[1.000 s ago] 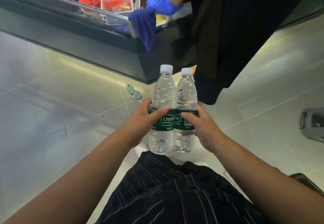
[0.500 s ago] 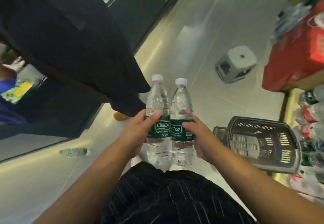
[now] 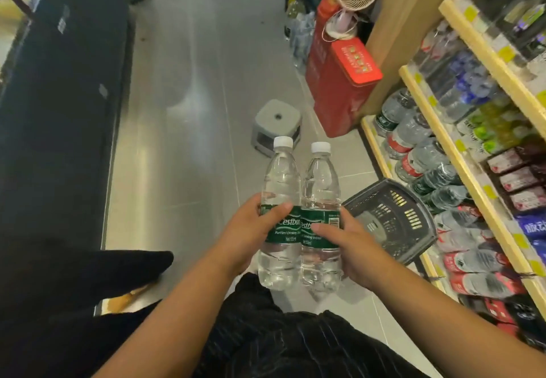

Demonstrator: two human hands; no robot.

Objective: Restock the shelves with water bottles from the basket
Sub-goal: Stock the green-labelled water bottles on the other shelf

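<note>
Green-labelled, white-capped bottles (image 3: 298, 215); red box (image 3: 336, 88)

clear glossy plastic bottles (image 3: 301, 200), dark plastic basket (image 3: 393, 224), glossy floor (image 3: 189, 88)

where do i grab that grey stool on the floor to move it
Probably by the round hole in the middle of the stool's flat top. Come straight down from above and hook into it. The stool stands upright with its top facing up and bare, so the hole is open to reach. The top's rounded edges look like a poorer hold.
</note>
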